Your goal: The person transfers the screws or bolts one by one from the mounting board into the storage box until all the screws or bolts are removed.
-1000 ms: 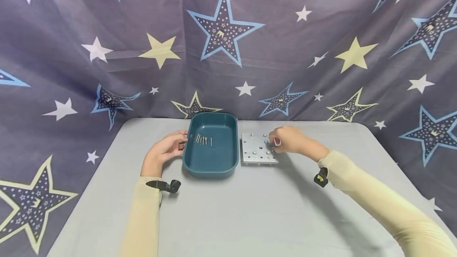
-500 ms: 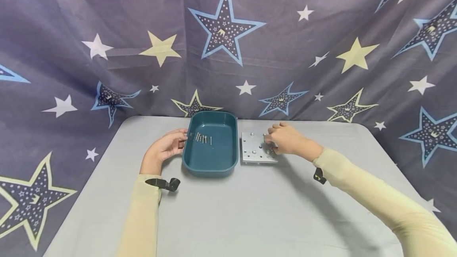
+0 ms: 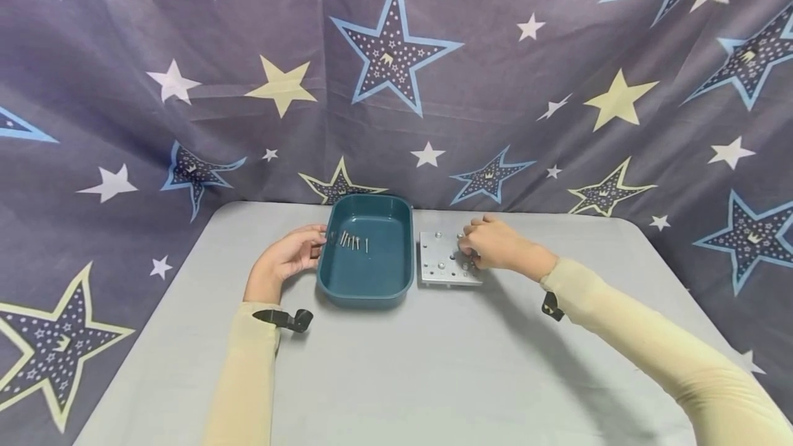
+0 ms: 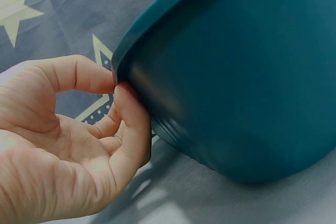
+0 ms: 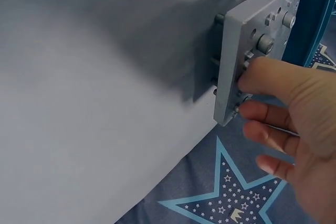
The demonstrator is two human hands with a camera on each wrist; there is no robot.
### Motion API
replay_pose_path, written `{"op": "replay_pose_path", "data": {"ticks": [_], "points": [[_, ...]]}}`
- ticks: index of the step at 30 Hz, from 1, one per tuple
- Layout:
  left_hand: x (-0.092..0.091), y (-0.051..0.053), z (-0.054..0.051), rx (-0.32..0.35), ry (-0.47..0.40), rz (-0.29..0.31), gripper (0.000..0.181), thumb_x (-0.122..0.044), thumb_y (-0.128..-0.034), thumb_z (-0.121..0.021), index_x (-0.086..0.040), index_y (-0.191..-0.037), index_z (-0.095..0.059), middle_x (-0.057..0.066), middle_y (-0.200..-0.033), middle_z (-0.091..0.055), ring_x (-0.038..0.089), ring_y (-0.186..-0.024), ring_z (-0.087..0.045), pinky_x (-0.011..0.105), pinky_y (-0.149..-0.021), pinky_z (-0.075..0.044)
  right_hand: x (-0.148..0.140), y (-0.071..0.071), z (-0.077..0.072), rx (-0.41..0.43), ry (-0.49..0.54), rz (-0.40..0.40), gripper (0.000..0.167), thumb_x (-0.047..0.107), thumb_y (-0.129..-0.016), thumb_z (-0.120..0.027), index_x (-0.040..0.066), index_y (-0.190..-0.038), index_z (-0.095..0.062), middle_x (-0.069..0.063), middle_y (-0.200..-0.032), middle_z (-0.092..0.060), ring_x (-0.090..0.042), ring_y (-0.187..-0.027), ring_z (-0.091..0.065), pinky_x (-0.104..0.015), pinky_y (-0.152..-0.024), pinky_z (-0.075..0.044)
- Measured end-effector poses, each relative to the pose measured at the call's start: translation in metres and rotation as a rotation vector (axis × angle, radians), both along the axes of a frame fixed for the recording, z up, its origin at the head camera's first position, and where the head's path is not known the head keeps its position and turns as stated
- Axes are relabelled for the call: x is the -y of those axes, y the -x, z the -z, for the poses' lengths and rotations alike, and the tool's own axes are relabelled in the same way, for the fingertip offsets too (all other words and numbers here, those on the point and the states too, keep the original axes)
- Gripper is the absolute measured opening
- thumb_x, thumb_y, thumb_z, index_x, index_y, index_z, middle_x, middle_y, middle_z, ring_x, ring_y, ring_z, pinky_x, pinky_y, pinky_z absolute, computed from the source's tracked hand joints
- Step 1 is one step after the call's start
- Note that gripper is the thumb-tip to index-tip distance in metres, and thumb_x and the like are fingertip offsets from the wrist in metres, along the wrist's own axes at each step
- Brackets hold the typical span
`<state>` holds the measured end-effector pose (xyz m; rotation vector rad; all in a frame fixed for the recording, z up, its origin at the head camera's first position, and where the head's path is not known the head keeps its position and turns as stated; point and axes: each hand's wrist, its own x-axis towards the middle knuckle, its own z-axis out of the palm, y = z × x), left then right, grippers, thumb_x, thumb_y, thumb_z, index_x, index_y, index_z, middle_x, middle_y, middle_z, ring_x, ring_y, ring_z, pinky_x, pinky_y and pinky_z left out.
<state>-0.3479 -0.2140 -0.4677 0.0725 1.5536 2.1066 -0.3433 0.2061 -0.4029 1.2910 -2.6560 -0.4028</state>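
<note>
A dark teal plastic tray (image 3: 365,298) stands at mid-table with several slim metal screws (image 3: 353,242) lying in it. My left hand (image 3: 291,253) pinches its left rim between thumb and fingers, as the left wrist view (image 4: 79,124) shows. To the tray's right is a square silver metal plate (image 3: 438,253) with holes and several bolts (image 5: 265,44) in it. Over its right side, my right hand (image 3: 498,244) has thumb and index finger together at the plate's face. They appear to pinch a small screw, mostly hidden by the fingers; the other fingers curl below the thumb.
A pale grey cloth covers the table (image 3: 396,377). Directly behind it hangs a dark curtain (image 3: 384,129) with stars. Bolt ends (image 5: 216,61) stick out under the plate and hold it slightly off the table.
My right hand has moved slightly left over the plate and its fingers have come down among the bolts; over the last half second it barely moves. The left hand stays on the tray rim.
</note>
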Motion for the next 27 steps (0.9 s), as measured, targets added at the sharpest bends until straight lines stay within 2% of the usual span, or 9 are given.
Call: {"op": "replay_pose_path", "data": {"ticks": [5, 15, 22, 27], "points": [[0.0, 0.0006, 0.0015, -0.003, -0.002, 0.007, 0.027, 0.001, -0.0992, -0.037, -0.003, -0.125, -0.042, 0.0, -0.096, -0.067, 0.013, -0.085, -0.064, 0.028, -0.071, -0.055, 0.0021, 0.0012, 0.0002, 0.041, 0.019, -0.006, 0.026, 0.008, -0.062, -0.083, 0.021, -0.071, -0.063, 0.006, -0.075, -0.061, -0.016, -0.075, -0.052, -0.033, -0.073, -0.042], [0.0001, -0.0008, -0.001, -0.01, 0.029, -0.005, 0.026, 0.0, -0.0995, -0.038, -0.004, -0.125, -0.041, 0.0, -0.099, -0.064, 0.013, -0.088, -0.063, 0.028, -0.074, -0.054, 0.002, 0.0025, 0.0029, 0.058, 0.071, -0.022, 0.031, 0.004, -0.06, -0.082, 0.02, -0.066, -0.057, 0.008, -0.071, -0.055, -0.014, -0.072, -0.047, -0.033, -0.071, -0.04], [-0.0005, -0.0015, -0.0027, -0.016, 0.031, -0.008, 0.026, -0.001, -0.0993, -0.039, -0.005, -0.124, -0.043, 0.001, -0.101, -0.063, 0.013, -0.088, -0.063, 0.028, -0.074, -0.055, 0.0017, 0.0035, 0.0042, 0.063, 0.081, -0.018, 0.031, 0.004, -0.062, -0.081, 0.019, -0.065, -0.055, 0.007, -0.071, -0.053, -0.014, -0.073, -0.047, -0.031, -0.07, -0.036], [0.0001, 0.0009, 0.0007, -0.014, 0.041, -0.018, 0.028, -0.001, -0.0982, -0.04, -0.005, -0.126, -0.041, 0.001, -0.102, -0.063, 0.013, -0.088, -0.062, 0.028, -0.075, -0.055, 0.0001, 0.0016, 0.0032, 0.067, 0.096, -0.023, 0.029, 0.004, -0.064, -0.078, 0.018, -0.065, -0.053, 0.007, -0.07, -0.049, -0.014, -0.072, -0.045, -0.03, -0.07, -0.034]]}}
